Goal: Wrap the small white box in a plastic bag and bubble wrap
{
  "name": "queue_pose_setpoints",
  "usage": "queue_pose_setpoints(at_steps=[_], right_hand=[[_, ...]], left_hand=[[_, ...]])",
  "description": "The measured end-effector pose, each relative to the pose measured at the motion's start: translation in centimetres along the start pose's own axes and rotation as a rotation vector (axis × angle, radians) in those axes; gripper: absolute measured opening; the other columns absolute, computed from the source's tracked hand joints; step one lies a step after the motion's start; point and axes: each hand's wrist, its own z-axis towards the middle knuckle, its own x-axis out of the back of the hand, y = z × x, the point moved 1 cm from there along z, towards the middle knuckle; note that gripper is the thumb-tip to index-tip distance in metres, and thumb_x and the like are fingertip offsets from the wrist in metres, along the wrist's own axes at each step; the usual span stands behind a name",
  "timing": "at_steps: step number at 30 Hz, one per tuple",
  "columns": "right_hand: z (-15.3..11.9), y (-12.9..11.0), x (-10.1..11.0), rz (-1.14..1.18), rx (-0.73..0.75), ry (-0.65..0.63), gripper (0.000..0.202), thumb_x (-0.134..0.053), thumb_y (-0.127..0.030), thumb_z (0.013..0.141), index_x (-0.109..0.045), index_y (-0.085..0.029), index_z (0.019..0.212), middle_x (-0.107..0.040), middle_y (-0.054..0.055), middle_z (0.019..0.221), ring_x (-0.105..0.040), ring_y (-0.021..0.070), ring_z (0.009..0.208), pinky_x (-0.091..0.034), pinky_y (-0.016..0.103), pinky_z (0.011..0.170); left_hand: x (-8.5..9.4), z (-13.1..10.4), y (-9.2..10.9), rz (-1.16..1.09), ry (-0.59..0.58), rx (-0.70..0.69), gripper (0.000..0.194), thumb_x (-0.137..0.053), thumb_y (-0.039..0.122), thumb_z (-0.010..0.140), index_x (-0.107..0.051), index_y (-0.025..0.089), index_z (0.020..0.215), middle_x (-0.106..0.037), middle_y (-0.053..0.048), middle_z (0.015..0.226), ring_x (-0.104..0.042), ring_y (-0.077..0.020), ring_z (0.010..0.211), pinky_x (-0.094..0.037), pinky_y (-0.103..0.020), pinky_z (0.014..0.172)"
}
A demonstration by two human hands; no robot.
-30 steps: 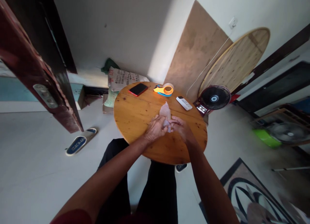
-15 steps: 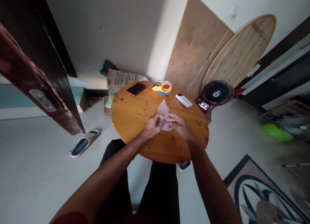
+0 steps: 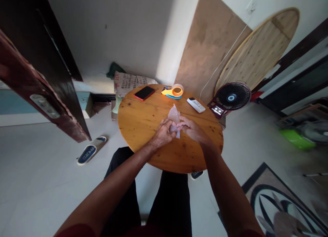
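A thin, pale, translucent sheet (image 3: pixel 174 114), crumpled and pointed at its far end, is between my two hands over the round wooden table (image 3: pixel 138 127). My left hand (image 3: pixel 164 131) grips its left side with bent fingers. From the right, my right hand (image 3: pixel 189 127) pinches the sheet, its fingertips close to those of my left hand. The sheet's lower end hangs out below the fingers. Parts of it are hidden behind the fingers.
Along the table's far side are a red-edged phone (image 3: pixel 144 93), an orange tape dispenser (image 3: pixel 173 91) and a white device (image 3: pixel 196 105). A dark fan (image 3: pixel 231 97) stands beyond the right edge. A slipper (image 3: pixel 91 150) lies on the floor at left.
The fingers of my left hand have curled down further over the sheet, and my right fingers have drawn together on it. The view has shifted slightly.
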Motion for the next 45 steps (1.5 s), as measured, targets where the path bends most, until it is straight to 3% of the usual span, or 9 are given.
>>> queue_pose_setpoints(at_steps=[4, 10, 19, 23, 27, 34, 40, 42, 45], right_hand=[[0.5, 0.9, -0.1, 0.087, -0.008, 0.028, 0.043, -0.056, -0.019, 0.073, -0.060, -0.021, 0.116, -0.074, 0.005, 0.094, -0.068, 0.0213, 0.081, -0.051, 0.038, 0.082], [1.7, 3.4, 0.9, 0.115, -0.016, 0.286, 0.030, -0.061, -0.034, 0.069, -0.063, -0.016, 0.093, -0.069, 0.004, 0.082, -0.060, 0.0148, 0.060, -0.050, 0.032, 0.065], [4.4, 4.3, 1.2, -0.106, -0.139, 0.269, 0.034, -0.060, -0.052, 0.075, -0.058, -0.019, 0.068, -0.057, 0.000, 0.060, -0.050, 0.0114, 0.049, -0.036, 0.023, 0.045], [5.7, 3.2, 1.1, -0.369, -0.099, 0.265, 0.023, -0.064, -0.040, 0.072, -0.058, -0.021, 0.061, -0.058, 0.001, 0.057, -0.050, 0.0140, 0.056, -0.030, 0.025, 0.051], [5.9, 3.4, 1.2, -0.469, -0.037, 0.328, 0.021, -0.056, -0.029, 0.074, -0.055, -0.021, 0.054, -0.056, 0.001, 0.053, -0.044, 0.0131, 0.053, -0.024, 0.027, 0.052], [5.4, 5.4, 1.4, -0.101, -0.034, 0.397, 0.020, -0.051, -0.033, 0.077, -0.058, -0.019, 0.064, -0.053, -0.001, 0.052, -0.047, 0.0125, 0.049, -0.032, 0.025, 0.049], [5.5, 4.7, -0.2, 0.258, -0.002, 0.144, 0.022, -0.055, -0.038, 0.078, -0.060, -0.018, 0.069, -0.064, 0.002, 0.069, -0.059, 0.0151, 0.062, -0.047, 0.027, 0.060], [5.5, 4.8, 0.0, 0.284, 0.016, 0.142, 0.019, -0.057, -0.037, 0.077, -0.062, -0.019, 0.074, -0.065, 0.002, 0.074, -0.060, 0.0155, 0.067, -0.048, 0.028, 0.065], [5.5, 5.4, 0.8, 0.262, 0.048, 0.140, 0.016, -0.059, -0.033, 0.074, -0.065, -0.020, 0.082, -0.065, 0.001, 0.076, -0.059, 0.0146, 0.066, -0.048, 0.029, 0.067]], left_hand=[[0.1, 0.1, 0.1, 0.027, -0.017, -0.006, 0.024, -0.062, 0.015, 0.070, -0.057, 0.019, 0.092, -0.059, -0.003, 0.095, -0.054, -0.0187, 0.094, -0.044, -0.034, 0.089], [0.3, 0.0, 0.4, 0.076, -0.016, -0.053, 0.017, -0.062, 0.016, 0.070, -0.057, 0.019, 0.086, -0.060, -0.004, 0.098, -0.054, -0.0198, 0.096, -0.045, -0.034, 0.089], [1.7, 1.6, 1.9, 0.239, -0.211, 0.000, 0.014, -0.064, 0.017, 0.068, -0.059, 0.020, 0.081, -0.060, -0.006, 0.100, -0.055, -0.0236, 0.098, -0.046, -0.041, 0.092], [2.2, 2.5, 2.2, 0.281, -0.282, 0.006, 0.016, -0.066, 0.018, 0.066, -0.060, 0.020, 0.081, -0.054, -0.010, 0.127, -0.052, -0.0297, 0.115, -0.043, -0.046, 0.099], [1.8, 2.8, 1.6, 0.263, -0.320, -0.034, 0.015, -0.064, 0.016, 0.068, -0.057, 0.020, 0.081, -0.055, -0.011, 0.129, -0.050, -0.0295, 0.122, -0.040, -0.046, 0.103], [1.1, 2.9, 0.9, 0.209, -0.346, 0.013, 0.015, -0.061, 0.014, 0.068, -0.052, 0.021, 0.078, -0.060, -0.009, 0.117, -0.050, -0.0279, 0.123, -0.040, -0.045, 0.104], [1.2, 2.8, 0.8, 0.154, -0.330, -0.010, 0.014, -0.056, 0.014, 0.069, -0.050, 0.021, 0.079, -0.062, -0.007, 0.105, -0.057, -0.0241, 0.109, -0.045, -0.041, 0.098], [1.2, 2.7, 0.8, 0.145, -0.327, -0.021, 0.014, -0.056, 0.013, 0.069, -0.050, 0.021, 0.079, -0.063, -0.006, 0.102, -0.059, -0.0233, 0.107, -0.046, -0.041, 0.097], [1.1, 2.6, 0.7, 0.143, -0.302, -0.002, 0.015, -0.058, 0.015, 0.070, -0.051, 0.022, 0.081, -0.062, -0.008, 0.112, -0.052, -0.0260, 0.122, -0.042, -0.044, 0.104]])
